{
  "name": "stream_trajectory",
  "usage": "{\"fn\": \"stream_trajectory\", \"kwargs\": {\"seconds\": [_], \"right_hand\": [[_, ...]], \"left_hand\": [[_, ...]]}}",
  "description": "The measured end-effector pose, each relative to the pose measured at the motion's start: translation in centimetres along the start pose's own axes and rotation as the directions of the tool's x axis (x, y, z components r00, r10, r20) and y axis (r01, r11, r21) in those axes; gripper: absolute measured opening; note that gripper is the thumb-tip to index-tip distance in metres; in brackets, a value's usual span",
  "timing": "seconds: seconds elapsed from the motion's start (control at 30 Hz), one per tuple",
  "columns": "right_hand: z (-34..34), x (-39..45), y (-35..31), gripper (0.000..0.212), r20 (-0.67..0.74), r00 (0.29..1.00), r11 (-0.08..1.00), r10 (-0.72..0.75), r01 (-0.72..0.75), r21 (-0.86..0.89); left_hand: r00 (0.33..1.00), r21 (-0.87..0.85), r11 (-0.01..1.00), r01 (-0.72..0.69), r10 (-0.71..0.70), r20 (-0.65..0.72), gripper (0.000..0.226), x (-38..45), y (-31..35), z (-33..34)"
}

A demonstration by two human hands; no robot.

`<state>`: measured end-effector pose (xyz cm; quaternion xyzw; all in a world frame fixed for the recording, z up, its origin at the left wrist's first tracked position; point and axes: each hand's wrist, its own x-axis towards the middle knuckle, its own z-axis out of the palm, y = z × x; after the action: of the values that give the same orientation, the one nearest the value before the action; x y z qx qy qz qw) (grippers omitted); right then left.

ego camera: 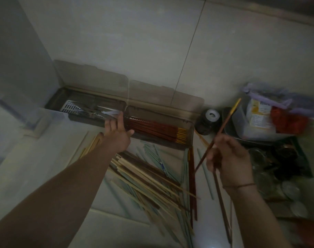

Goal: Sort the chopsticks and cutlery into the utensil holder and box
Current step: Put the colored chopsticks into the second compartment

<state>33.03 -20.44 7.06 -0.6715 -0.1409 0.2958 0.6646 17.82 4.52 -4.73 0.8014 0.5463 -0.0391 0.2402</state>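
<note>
Reds, pale greens and wood tones in dim light

Beyond the left hand (117, 135), dark red chopsticks with yellow ends (158, 130) fill a smoky brown box (188, 140); the right hand (227, 158) holds a red-brown, yellow-tipped chopstick (222, 126); between the hands lie pale green, light wooden and dark brown chopsticks (152, 181) on a white counter (45, 167).
</note>
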Motion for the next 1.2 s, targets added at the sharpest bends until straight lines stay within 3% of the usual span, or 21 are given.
{"fn": "stream_trajectory", "kwargs": {"seconds": [0.03, 0.1, 0.17, 0.2, 0.27, 0.33, 0.4, 0.5, 0.6, 0.83, 1.03, 1.2], "right_hand": [[0.6, 0.1, -1.0, 0.021, 0.065, 0.998, 0.994, -0.025, 0.018, 0.108], [1.8, 0.6, -2.5, 0.032, 0.212, 0.977, 0.950, 0.015, -0.080, 0.302], [3.0, 1.2, -3.0, 0.040, 0.326, 0.943, 0.906, 0.072, -0.199, 0.374], [3.6, 1.6, -2.8, 0.033, 0.337, 0.938, 0.914, 0.078, -0.202, 0.351], [4.6, 2.6, -1.2, 0.012, 0.268, 0.963, 0.976, 0.027, -0.083, 0.200], [5.5, 4.0, 1.1, 0.019, 0.217, 0.970, 0.991, -0.109, 0.124, -0.056], [6.1, 5.9, 3.2, 0.025, 0.277, 0.932, 0.880, -0.233, 0.323, -0.348], [6.9, 9.0, 5.1, 0.023, 0.396, 0.892, 0.586, -0.218, 0.444, -0.678], [8.2, 11.7, 6.2, 0.023, 0.486, 0.859, 0.414, -0.159, 0.505, -0.757], [8.8, 15.0, 9.3, 0.036, 0.591, 0.807, 0.187, 0.017, 0.578, -0.795], [9.0, 15.0, 8.8, 0.025, 0.589, 0.806, 0.347, -0.058, 0.569, -0.746], [5.3, 11.5, 7.5, 0.017, 0.322, 0.837, 0.499, -0.443, 0.529, -0.686]], "left_hand": [[1.000, 0.002, 1.000, 0.004, -0.004, -0.003, 0.073, 0.0, 0.0, 0.1], [1.000, 0.007, 1.000, 0.012, -0.012, -0.003, 0.074, 0.1, 0.0, 0.1], [1.000, 0.007, 1.000, 0.017, -0.017, 0.010, 0.074, 0.1, 0.1, 0.0], [1.000, 0.003, 1.000, 0.014, -0.014, 0.015, 0.074, 0.1, 0.1, -0.1], [1.000, -0.002, 1.000, 0.004, -0.004, 0.018, 0.074, 0.0, 0.0, -0.1], [1.000, 0.001, 1.000, 0.002, -0.002, 0.020, 0.074, 0.0, 0.1, -0.3], [1.000, 0.000, 1.000, 0.006, -0.006, 0.022, 0.075, -0.1, 0.1, -0.4], [1.000, 0.001, 1.000, 0.003, -0.003, 0.017, 0.075, -0.2, 0.1, -0.4], [1.000, -0.005, 1.000, -0.004, 0.004, 0.002, 0.075, -0.3, 0.1, -0.3], [1.000, -0.009, 1.000, -0.009, 0.009, 0.001, 0.076, -0.5, 0.1, -0.3], [1.000, -0.011, 1.000, -0.012, 0.013, 0.001, 0.075, -0.3, -0.1, -0.1], [1.000, -0.020, 0.999, -0.026, 0.026, -0.011, 0.074, -0.3, -0.2, 0.2]]}}
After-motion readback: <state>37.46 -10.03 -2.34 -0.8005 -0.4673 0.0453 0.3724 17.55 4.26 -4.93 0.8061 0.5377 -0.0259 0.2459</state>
